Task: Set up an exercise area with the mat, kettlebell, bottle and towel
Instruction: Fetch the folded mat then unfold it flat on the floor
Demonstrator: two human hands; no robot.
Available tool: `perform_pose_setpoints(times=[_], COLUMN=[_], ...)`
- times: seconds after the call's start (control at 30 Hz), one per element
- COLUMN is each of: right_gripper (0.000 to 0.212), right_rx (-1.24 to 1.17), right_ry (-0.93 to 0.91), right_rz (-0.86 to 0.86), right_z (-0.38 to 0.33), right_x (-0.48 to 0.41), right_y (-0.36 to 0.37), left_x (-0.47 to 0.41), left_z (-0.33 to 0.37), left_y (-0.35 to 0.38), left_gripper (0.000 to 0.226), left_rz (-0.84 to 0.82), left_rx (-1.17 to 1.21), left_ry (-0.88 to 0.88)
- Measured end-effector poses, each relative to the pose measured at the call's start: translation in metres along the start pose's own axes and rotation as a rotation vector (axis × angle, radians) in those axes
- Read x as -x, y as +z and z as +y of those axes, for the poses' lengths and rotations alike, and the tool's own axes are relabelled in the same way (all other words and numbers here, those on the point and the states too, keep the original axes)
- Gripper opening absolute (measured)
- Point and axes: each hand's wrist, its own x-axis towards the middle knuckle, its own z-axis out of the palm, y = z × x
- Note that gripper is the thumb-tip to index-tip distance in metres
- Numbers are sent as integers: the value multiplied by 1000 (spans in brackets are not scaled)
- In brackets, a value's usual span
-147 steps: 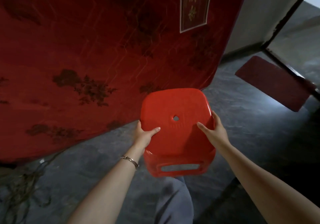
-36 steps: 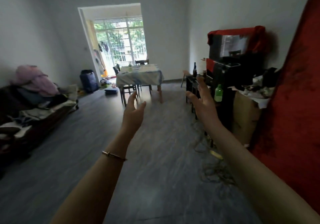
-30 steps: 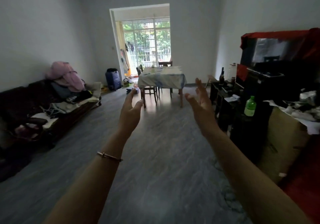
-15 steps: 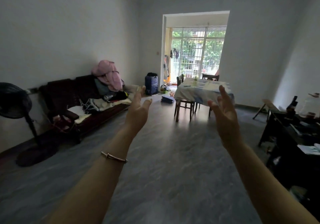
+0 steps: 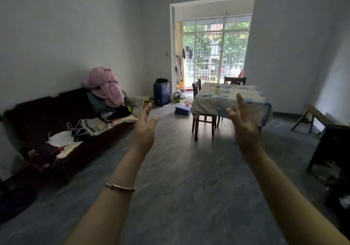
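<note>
Premises: a lived-in home, living and dining room. Evidence: dark sofa point(image 5: 56, 116) heaped with clothing point(image 5: 103, 85), cloth-covered table point(image 5: 227, 100) with wooden chairs point(image 5: 203, 119), laundry point(image 5: 187, 52) hanging by the barred balcony window point(image 5: 216, 49).

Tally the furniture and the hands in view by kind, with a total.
Hands: 2, left hand and right hand, both open and empty
Sofa: 1
Table: 1
Chairs: 2, near chair, far chair
Total: 6

A flat, folded blue foam mat point(image 5: 182, 110) is lying on the grey floor point(image 5: 189, 178). It is sitting just beside the cloth-covered surface point(image 5: 214, 100), near the balcony doorway.
</note>
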Motion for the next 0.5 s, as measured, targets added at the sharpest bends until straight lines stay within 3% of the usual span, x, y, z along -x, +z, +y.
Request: perform_pose_setpoints(times=[0.5], right_gripper=[54], right_rx=[-55], right_ry=[120], right_rz=[-55], right_z=[311], right_x=[-404], right_y=[130], left_x=[-459], left_z=[-207], left_y=[82], left_gripper=[47], left_rz=[69], left_rx=[68], left_ry=[-70])
